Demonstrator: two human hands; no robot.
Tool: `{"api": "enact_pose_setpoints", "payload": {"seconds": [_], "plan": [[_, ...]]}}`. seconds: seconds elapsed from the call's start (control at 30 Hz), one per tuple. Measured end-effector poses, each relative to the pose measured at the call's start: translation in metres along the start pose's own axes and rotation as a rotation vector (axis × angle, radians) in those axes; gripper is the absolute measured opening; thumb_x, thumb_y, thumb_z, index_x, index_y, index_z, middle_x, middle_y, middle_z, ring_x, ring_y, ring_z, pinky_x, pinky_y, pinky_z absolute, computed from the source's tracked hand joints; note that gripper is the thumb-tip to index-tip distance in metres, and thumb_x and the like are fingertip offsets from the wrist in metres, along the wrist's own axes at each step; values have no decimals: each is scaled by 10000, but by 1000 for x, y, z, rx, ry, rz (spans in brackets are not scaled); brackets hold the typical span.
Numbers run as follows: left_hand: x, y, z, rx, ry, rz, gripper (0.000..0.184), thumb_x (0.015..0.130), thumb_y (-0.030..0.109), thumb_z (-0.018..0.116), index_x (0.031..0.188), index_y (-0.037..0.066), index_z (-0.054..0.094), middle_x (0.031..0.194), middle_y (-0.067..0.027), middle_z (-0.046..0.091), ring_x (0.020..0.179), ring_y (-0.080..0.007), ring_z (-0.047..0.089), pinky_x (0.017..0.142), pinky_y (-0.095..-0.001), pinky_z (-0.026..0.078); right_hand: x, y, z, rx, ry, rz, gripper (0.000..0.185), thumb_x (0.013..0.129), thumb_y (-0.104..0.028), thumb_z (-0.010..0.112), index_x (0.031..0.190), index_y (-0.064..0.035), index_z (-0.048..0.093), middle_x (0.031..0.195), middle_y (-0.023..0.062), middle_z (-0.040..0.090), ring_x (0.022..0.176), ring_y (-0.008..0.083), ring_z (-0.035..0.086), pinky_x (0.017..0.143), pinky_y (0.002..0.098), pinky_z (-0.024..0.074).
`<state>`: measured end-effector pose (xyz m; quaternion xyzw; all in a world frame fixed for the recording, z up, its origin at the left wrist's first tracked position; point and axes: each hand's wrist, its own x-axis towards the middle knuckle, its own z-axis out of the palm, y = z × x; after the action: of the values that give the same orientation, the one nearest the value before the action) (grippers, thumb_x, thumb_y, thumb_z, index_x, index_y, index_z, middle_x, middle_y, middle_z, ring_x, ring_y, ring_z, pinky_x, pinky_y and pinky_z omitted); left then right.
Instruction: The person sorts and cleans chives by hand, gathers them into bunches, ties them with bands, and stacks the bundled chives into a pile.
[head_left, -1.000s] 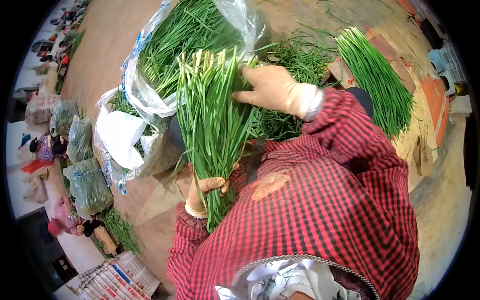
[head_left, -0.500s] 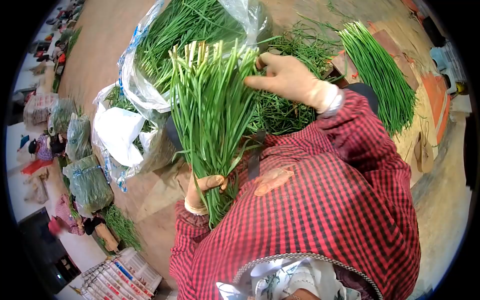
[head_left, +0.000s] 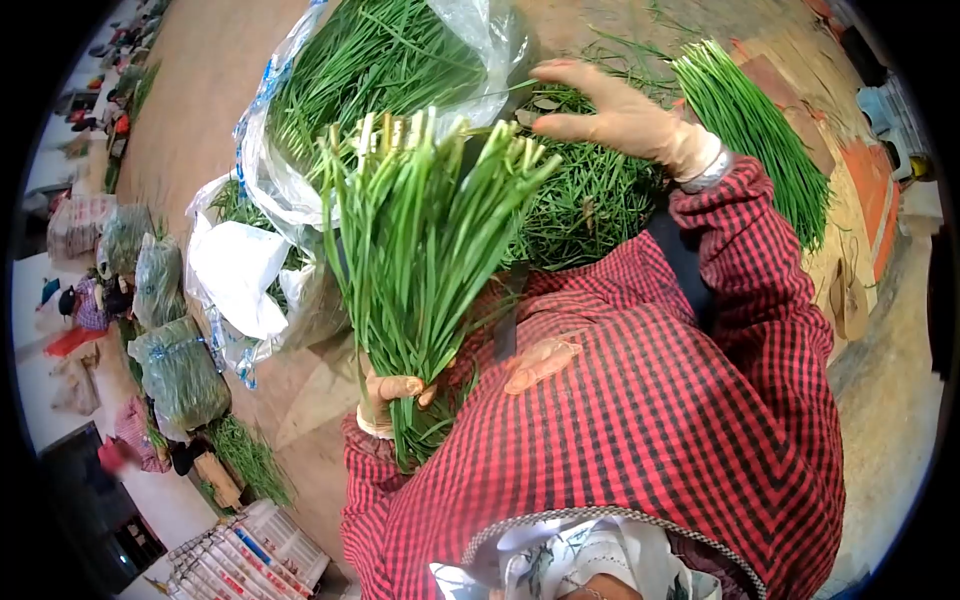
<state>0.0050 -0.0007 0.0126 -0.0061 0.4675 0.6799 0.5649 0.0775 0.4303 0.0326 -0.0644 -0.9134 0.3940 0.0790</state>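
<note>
My left hand (head_left: pixel 388 397), in a pale glove, is wrapped round the lower leafy end of a bunch of long green stalks (head_left: pixel 415 240). The pale cut ends point up and fan out. My right hand (head_left: pixel 625 115), also gloved, is apart from the bunch at its upper right, thumb and fingers spread, holding nothing. Below it lies a heap of loose greens (head_left: pixel 585 205). Behind the bunch stands an open clear plastic bag (head_left: pixel 262 160) full of the same greens.
A neat bunch of greens (head_left: pixel 755 145) lies on a board at the right. Beside the open bag is a white plastic bag (head_left: pixel 235 272). Packed green bags (head_left: pixel 180 375), stacked newspapers (head_left: pixel 245 560) and other people are at the left.
My right hand has moved off the bunch, up and to the right, and opened wider. The bunch has spread at its top, and my left hand has shifted slightly left.
</note>
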Motion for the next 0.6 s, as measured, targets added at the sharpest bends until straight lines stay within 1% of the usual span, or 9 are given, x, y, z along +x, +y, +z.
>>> {"api": "enact_pose_setpoints", "payload": {"seconds": [0.07,0.13,0.17,0.27,0.3,0.33,0.43,0.5,0.6], "plan": [[2,-9,-13,47,-8,23,589,719,-2,647,1279,-70,480,1133,-258,621,590,-212,534,515,-314,434,9,-8,18,44,-64,39,637,867,-482,644,1332,-64,520,1289,173,553,1220,312,501,1038,396,396],[2,-5,-12,95,-65,-37,640,729,-20,673,1325,-35,440,1119,-262,616,650,-227,574,524,-324,450,19,-24,15,224,-447,187,512,875,-450,650,1227,-79,622,1138,132,640,1055,258,589,945,378,465],[-1,-5,-8,5,-1,-67,669,718,-87,661,1336,-25,411,1050,-238,611,649,-245,575,522,-335,454,21,-8,28,309,-453,195,374,907,-393,630,1118,-89,687,972,67,681,881,175,620,824,341,509],[-3,-12,-15,-102,37,-106,705,714,-149,651,1350,-17,378,985,-217,609,641,-261,575,521,-345,459,15,4,30,461,-327,43,327,939,-350,600,1089,-72,683,917,33,675,810,114,617,760,290,515],[-4,-16,-24,-107,26,-113,704,717,-147,652,1352,-17,376,987,-218,610,638,-260,574,522,-344,459,12,8,30,472,-120,23,317,959,-338,573,1053,-55,680,859,23,667,737,91,614,712,271,521],[-5,-20,-33,-112,14,-120,703,721,-145,653,1354,-18,374,989,-219,611,635,-259,574,523,-343,460,11,7,13,565,-137,321,329,963,-348,568,1071,-56,674,876,24,668,779,107,626,755,277,523],[-4,-22,-36,116,-296,59,429,1031,152,245,1407,-38,326,1179,-235,589,803,-257,646,589,-365,481,-3,28,-10,555,16,535,360,949,-362,583,1171,-84,640,1012,66,665,943,174,627,877,335,508],[-2,-18,-17,-1,-86,81,618,757,-141,637,1322,-48,404,1008,-210,626,626,-237,579,507,-317,467,-16,40,0,-56,173,172,437,928,-383,607,1268,-110,584,1171,108,615,1108,219,565,990,382,451],[11,-111,-196,193,-67,27,589,763,-143,627,1305,-67,411,1027,-239,628,604,-236,572,482,-306,468,-20,-4,4,-10,72,-272,494,827,-288,727,1273,-126,587,1244,92,575,1188,235,517,1036,388,407]]}}
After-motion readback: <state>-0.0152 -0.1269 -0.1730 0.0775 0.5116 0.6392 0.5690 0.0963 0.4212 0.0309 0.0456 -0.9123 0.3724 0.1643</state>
